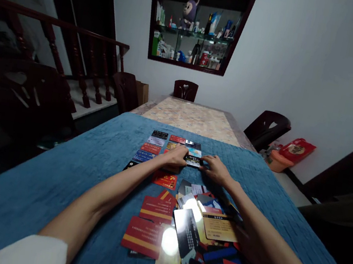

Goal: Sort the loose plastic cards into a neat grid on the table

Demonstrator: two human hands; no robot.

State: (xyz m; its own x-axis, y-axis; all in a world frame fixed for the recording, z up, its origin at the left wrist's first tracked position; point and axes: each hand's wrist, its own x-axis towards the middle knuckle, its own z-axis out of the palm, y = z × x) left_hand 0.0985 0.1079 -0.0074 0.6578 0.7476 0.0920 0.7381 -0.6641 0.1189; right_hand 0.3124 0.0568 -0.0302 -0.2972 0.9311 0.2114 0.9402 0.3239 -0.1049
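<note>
A black card (194,159) with white print lies on the blue cloth in the right column of laid-out cards. My left hand (176,155) has its thumb and fingers at the card's left edge, and my right hand (216,170) grips its right edge with thumb and forefinger. Above it in that column are a light blue card (194,152) and a dark card (193,145). A left column includes a blue card (144,157) and a red card (151,148). My left hand and forearm partly cover the middle column, where a red card (164,179) shows at the near end.
Nearer me, a loose, overlapping pile of cards (219,228) spreads under my right forearm, some shiny with glare. Two red cards (143,235) overlap at its left. Dark wooden chairs (268,127) flank the table (196,113). An orange bucket (279,161) stands on the right.
</note>
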